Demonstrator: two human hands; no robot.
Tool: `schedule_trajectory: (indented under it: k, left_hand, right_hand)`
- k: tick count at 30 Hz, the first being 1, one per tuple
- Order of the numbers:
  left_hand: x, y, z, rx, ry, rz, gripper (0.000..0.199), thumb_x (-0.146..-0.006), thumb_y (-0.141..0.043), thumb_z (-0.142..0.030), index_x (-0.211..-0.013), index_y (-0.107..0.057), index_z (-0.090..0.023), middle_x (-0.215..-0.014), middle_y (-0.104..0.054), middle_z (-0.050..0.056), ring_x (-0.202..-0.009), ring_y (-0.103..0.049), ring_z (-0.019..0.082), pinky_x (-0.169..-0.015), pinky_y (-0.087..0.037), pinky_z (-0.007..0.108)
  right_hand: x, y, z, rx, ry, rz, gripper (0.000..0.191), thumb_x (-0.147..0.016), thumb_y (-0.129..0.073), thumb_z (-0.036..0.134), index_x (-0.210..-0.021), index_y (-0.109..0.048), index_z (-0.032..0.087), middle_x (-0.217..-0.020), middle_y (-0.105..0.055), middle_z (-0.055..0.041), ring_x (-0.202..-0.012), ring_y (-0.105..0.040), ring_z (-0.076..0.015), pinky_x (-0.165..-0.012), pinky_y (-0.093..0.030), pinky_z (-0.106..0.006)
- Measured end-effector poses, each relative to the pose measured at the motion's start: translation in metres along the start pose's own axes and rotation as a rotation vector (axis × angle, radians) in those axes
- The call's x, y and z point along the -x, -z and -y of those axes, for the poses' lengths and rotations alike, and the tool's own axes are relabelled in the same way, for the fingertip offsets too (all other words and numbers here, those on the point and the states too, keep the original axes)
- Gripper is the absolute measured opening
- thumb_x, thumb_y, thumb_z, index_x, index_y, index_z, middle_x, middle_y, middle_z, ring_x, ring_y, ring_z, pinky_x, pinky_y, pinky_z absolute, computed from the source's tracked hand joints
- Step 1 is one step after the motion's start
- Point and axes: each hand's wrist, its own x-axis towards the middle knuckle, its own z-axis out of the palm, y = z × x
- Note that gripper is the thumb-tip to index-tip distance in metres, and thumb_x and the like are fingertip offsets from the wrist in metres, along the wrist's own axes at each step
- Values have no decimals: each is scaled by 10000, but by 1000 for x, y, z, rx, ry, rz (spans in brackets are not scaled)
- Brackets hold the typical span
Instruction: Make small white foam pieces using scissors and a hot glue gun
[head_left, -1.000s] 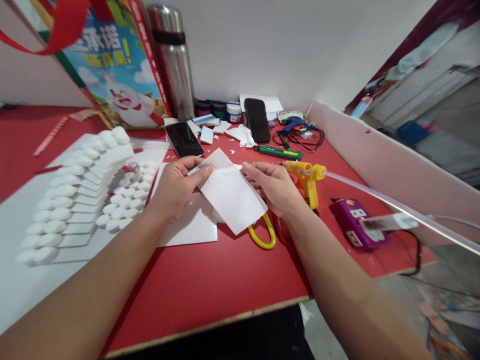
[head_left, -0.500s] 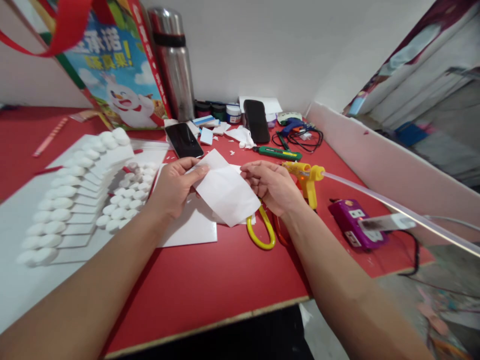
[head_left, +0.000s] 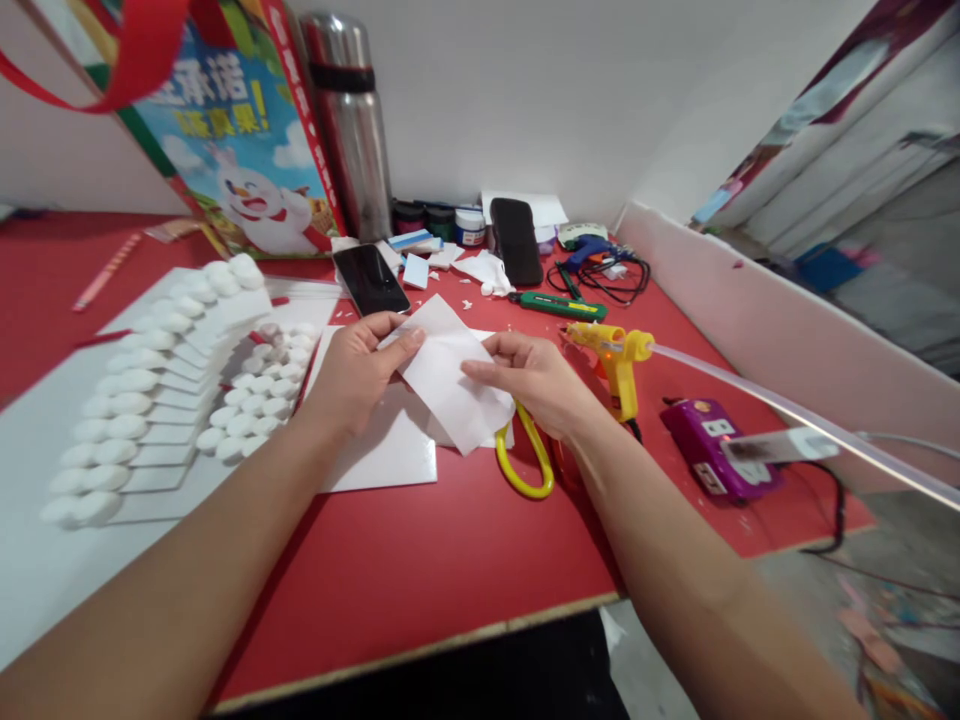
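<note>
A thin white sheet of paper (head_left: 457, 385) is held up over the red table between both hands. My left hand (head_left: 367, 360) pinches its upper left edge, thumb on top. My right hand (head_left: 532, 380) grips its right side, thumb across the front and fingers behind. Below lies a white board (head_left: 382, 450), partly covered by the paper and my left hand. Scissors with a yellow handle (head_left: 529, 470) lie under my right hand; their blades are hidden.
At left, rows of white round pieces (head_left: 124, 428) edge a stepped white model. A yellow glue gun (head_left: 615, 360) with a long clear stick and a purple power strip (head_left: 712, 450) sit at right. Behind are phones (head_left: 369, 280), a green cutter (head_left: 562, 306) and a steel flask (head_left: 349, 140).
My right hand has closed on the paper's right side, its thumb now lying over the front. The left hand keeps its hold. The view has shifted slightly.
</note>
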Motion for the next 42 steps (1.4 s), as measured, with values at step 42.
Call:
schedule_trajectory:
  k: [42]
  left_hand:
    - [3, 4, -5, -101, -145, 158, 352, -731, -880, -215, -1075, -808, -213, -711, -653, -11, -544, -497, 78, -519, -406, 216]
  right_hand:
    - [7, 2, 11, -9, 105, -38, 308, -813, -767, 331, -1109, -711, 267, -787, -732, 22, -590, -649, -136, -518, -487, -240]
